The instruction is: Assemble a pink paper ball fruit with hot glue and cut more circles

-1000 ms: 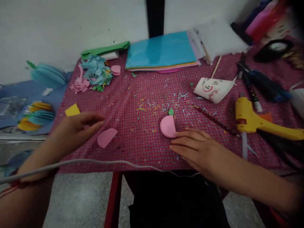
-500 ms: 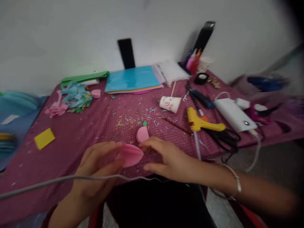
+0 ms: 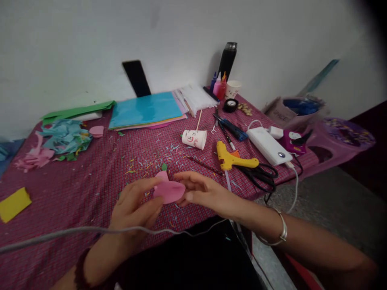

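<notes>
A folded, petal-shaped piece of pink paper [image 3: 169,192] is pinched between the thumb and fingers of my left hand [image 3: 133,205]. My right hand [image 3: 205,191] is beside the petal's right tip, its fingers curved and apart; whether a fingertip touches the paper I cannot tell. Just behind lies a second pink paper piece [image 3: 163,175], partly covered by the held one, with a small green scrap [image 3: 164,166] at its far end. A grey cable [image 3: 90,230] crosses in front of my left wrist.
Right of my hands lie a yellow glue gun [image 3: 232,158], black scissors [image 3: 263,177] and a white power bank [image 3: 269,146]. A paper cup [image 3: 194,139] lies tipped over behind. Paper scraps [image 3: 66,137] and a yellow pad [image 3: 14,204] are on the left; blue sheets [image 3: 148,110] are at the back.
The view has swung to the right, so the table's things sit further left. My left hand keeps its pinch on the pink petal, which now overlaps the piece on the table.
</notes>
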### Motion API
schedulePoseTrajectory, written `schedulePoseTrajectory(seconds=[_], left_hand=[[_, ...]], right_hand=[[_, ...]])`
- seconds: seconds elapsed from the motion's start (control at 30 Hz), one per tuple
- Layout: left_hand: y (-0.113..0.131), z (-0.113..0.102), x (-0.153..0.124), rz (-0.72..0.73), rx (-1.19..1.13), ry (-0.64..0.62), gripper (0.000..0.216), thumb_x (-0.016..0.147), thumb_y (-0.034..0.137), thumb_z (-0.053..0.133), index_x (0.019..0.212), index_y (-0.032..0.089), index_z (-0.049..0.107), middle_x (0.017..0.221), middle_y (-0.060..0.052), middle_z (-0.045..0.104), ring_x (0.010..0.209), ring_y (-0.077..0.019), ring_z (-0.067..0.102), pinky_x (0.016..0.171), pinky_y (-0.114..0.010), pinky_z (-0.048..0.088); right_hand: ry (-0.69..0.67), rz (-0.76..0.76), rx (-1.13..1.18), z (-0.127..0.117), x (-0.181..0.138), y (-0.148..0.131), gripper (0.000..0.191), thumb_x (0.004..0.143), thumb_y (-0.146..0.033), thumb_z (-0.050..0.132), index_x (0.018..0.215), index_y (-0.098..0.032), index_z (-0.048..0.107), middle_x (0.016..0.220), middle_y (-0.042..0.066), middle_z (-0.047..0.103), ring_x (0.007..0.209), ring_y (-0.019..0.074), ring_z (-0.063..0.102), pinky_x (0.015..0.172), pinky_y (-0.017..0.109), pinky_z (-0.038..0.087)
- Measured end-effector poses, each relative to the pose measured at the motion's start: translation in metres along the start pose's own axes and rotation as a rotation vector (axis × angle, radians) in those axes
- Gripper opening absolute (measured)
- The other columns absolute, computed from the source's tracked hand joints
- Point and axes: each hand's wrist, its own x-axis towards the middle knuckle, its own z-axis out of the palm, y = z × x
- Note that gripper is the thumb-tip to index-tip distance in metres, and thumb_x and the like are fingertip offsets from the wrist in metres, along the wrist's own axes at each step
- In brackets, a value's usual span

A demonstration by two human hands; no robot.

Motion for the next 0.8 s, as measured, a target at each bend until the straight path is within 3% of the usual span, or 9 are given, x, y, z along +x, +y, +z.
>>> schedulePoseTrajectory(seconds=[0.13, 0.27, 0.4, 0.5, 0.7, 0.8], left_hand=[[-0.004, -0.001, -0.005, 0.109, 0.033, -0.051, 0.023, 0.080, 0.004, 0.062, 0.095, 0.022, 0.065, 0.119, -0.009, 0.063, 0.107, -0.0244, 0.059, 0.087, -0.042, 0.052], [0.002, -0.011, 0.000, 0.196, 0.056, -0.104, 0.021, 0.086, 0.007, 0.055, 0.098, 0.022, 0.065, 0.120, -0.008, 0.065, 0.111, -0.0239, 0.059, 0.092, -0.043, 0.051], [0.010, -0.027, 0.000, 0.372, 0.194, -0.160, 0.028, 0.088, 0.004, 0.050, 0.102, 0.021, 0.067, 0.108, -0.003, 0.070, 0.102, -0.0174, 0.062, 0.098, -0.035, 0.048], [0.010, -0.034, -0.006, 0.431, 0.254, -0.150, 0.030, 0.087, 0.003, 0.050, 0.102, 0.021, 0.069, 0.098, -0.003, 0.072, 0.094, -0.0170, 0.064, 0.096, -0.035, 0.047], [0.011, -0.034, -0.014, 0.363, 0.187, -0.108, 0.023, 0.088, 0.009, 0.054, 0.099, 0.022, 0.069, 0.097, -0.002, 0.074, 0.086, -0.0164, 0.066, 0.085, -0.031, 0.048], [0.014, -0.030, -0.016, 0.111, 0.033, -0.082, 0.010, 0.082, 0.016, 0.067, 0.090, 0.022, 0.066, 0.086, -0.001, 0.072, 0.078, -0.0170, 0.065, 0.075, -0.030, 0.049]], right_hand=[[0.095, -0.046, -0.065, -0.001, 0.003, -0.003, 0.037, 0.079, -0.026, 0.069, 0.112, -0.018, 0.053, 0.100, 0.004, 0.061, 0.088, 0.0135, 0.059, 0.080, 0.032, 0.048], [0.143, -0.053, -0.169, -0.001, 0.007, -0.004, 0.019, 0.079, -0.028, 0.070, 0.090, -0.017, 0.058, 0.079, -0.002, 0.059, 0.070, 0.0098, 0.055, 0.069, 0.028, 0.046], [0.123, 0.056, 0.035, 0.004, 0.008, -0.005, 0.033, 0.076, -0.043, 0.074, 0.088, -0.016, 0.059, 0.071, -0.004, 0.059, 0.057, 0.0085, 0.057, 0.056, 0.025, 0.048], [0.096, 0.102, 0.196, 0.011, 0.009, -0.007, 0.041, 0.068, -0.045, 0.082, 0.086, -0.015, 0.060, 0.070, -0.004, 0.061, 0.057, 0.0081, 0.060, 0.055, 0.023, 0.050], [0.121, 0.141, 0.314, 0.024, 0.016, -0.004, 0.036, 0.067, -0.037, 0.084, 0.078, -0.015, 0.058, 0.069, -0.004, 0.060, 0.058, 0.0071, 0.058, 0.056, 0.021, 0.051], [0.130, 0.116, 0.257, 0.030, 0.023, -0.001, 0.036, 0.067, -0.040, 0.083, 0.078, -0.016, 0.058, 0.066, -0.005, 0.058, 0.057, 0.0077, 0.056, 0.054, 0.022, 0.049]])
